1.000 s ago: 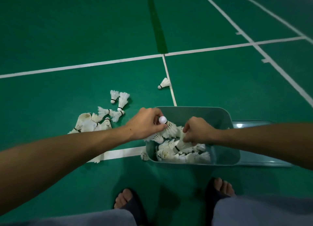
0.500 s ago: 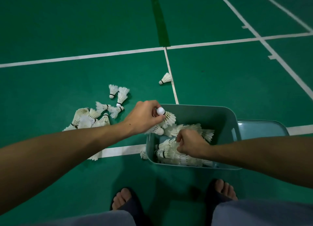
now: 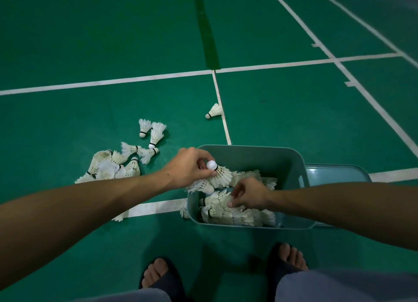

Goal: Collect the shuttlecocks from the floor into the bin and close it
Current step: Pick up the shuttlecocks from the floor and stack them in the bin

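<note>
A grey-blue bin [image 3: 248,153] stands on the green court floor, holding several white shuttlecocks [image 3: 239,215]. My left hand [image 3: 190,168] hovers over the bin's left rim and grips a small bunch of shuttlecocks [image 3: 220,176], cork upward. Inside the bin, my right hand [image 3: 248,194] touches the heap there with loosely bent fingers. A pile of shuttlecocks [image 3: 113,166] lies on the floor left of the bin. One lone shuttlecock [image 3: 213,111] lies farther off by a white line. The bin's lid [image 3: 334,172] lies behind the bin on the right.
White court lines [image 3: 153,207] cross the floor, one passing under the bin. One shuttlecock [image 3: 184,212] lies against the bin's outer left wall. My feet in dark sandals [image 3: 158,276] stand just in front of the bin.
The view has shifted slightly. My right hand has sunk lower into the bin onto the heap and its fingers have loosened. My left hand keeps its bunch over the rim.
</note>
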Demonstrator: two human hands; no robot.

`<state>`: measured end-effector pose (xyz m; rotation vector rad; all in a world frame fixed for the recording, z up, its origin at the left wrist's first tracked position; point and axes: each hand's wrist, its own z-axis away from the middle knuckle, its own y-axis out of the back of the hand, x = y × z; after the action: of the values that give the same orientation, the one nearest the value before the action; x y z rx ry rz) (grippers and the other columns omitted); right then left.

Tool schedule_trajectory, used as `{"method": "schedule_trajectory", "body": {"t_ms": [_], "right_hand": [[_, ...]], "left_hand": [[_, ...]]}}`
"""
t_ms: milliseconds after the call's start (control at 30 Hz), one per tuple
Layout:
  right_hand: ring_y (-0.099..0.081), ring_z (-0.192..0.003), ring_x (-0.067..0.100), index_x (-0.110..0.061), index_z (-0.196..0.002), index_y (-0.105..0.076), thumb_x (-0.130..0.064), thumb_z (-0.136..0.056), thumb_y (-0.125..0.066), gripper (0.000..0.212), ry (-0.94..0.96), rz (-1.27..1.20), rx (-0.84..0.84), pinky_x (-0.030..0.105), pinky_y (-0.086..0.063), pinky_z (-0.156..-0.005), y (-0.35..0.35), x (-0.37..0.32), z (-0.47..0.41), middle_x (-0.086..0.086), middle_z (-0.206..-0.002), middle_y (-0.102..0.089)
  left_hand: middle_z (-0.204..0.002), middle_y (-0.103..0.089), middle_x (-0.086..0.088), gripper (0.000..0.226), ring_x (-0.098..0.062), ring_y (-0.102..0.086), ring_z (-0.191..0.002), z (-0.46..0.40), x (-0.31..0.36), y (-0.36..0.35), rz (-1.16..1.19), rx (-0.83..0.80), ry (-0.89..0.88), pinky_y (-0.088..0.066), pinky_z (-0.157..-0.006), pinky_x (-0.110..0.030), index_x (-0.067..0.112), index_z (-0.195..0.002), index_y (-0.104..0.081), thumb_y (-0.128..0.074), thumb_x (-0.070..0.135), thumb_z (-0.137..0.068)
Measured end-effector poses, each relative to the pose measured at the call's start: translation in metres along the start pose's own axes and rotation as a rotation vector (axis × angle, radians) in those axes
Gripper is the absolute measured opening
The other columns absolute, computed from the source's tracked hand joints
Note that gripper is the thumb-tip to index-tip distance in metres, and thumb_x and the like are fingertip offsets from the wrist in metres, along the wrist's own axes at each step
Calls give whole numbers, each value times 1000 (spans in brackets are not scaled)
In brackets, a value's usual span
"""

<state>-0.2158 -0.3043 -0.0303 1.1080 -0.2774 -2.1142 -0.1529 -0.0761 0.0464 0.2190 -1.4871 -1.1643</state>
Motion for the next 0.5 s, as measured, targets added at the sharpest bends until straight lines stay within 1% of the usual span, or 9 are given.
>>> {"method": "schedule_trajectory", "body": {"t_ms": [67,100,167,233,267,333,367,433,500], "right_hand": [[-68,-83,13,-15,-97,-68,-33,-74,-92,38,16,39,-11,26,-57,-69,6,-4,2,0,-91,-71],[-67,-85,13,-14,-98,-68,-33,-76,-91,37,17,30,3,27,-56,-72,10,-5,3,0,-93,-71],[-64,-80,12,-12,-96,-71,-26,-81,-87,26,28,-56,24,24,-51,-68,18,-9,5,-1,-90,-69],[-59,-80,11,-12,-92,-74,-22,-87,-79,13,25,-183,-17,23,-46,-69,28,-17,9,-4,-88,-67],[-57,-80,12,-13,-91,-74,-22,-88,-76,10,14,-271,-52,25,-46,-71,33,-21,11,-4,-88,-66],[-56,-78,14,-14,-89,-71,-25,-87,-75,11,-20,-490,-109,29,-47,-72,39,-27,13,-1,-86,-63],[-58,-77,14,-13,-92,-72,-26,-88,-77,15,-34,-576,-114,30,-49,-70,42,-28,13,0,-84,-64],[-63,-83,17,-3,-104,-73,-25,-91,-77,26,-30,-657,-87,31,-53,-71,48,-28,13,4,-91,-70],[-65,-87,22,2,-109,-71,-21,-92,-77,29,20,-690,-60,36,-54,-79,56,-23,15,11,-97,-72]], "left_hand": [[-83,-75,10,32,-2,-69,-72,1,0,0,15,-20,4,-57,-65,-20,20,-107,-79,-86,39,-83],[-84,-76,10,32,-3,-70,-73,1,0,0,22,-26,8,-60,-68,-24,20,-108,-79,-87,39,-82],[-85,-77,10,32,-4,-72,-75,1,1,0,32,-28,7,-63,-71,-27,21,-107,-81,-87,38,-81],[-85,-78,9,31,-3,-72,-75,1,2,-1,56,-22,14,-62,-70,-24,20,-107,-81,-88,35,-81],[-85,-78,9,31,-2,-72,-73,1,3,-1,71,-21,20,-60,-68,-20,19,-108,-81,-88,33,-81],[-83,-77,10,31,1,-70,-70,0,6,-3,81,-15,26,-57,-64,-17,20,-108,-81,-88,33,-81],[-83,-77,9,30,2,-68,-68,-1,7,-3,82,-12,29,-56,-62,-17,21,-107,-81,-89,33,-81],[-83,-76,8,28,3,-66,-65,-3,9,-4,92,-14,45,-53,-59,-17,21,-105,-81,-90,29,-80],[-83,-76,8,27,3,-65,-64,-5,10,-6,81,-31,65,-52,-60,-17,19,-104,-79,-91,24,-80]]}}
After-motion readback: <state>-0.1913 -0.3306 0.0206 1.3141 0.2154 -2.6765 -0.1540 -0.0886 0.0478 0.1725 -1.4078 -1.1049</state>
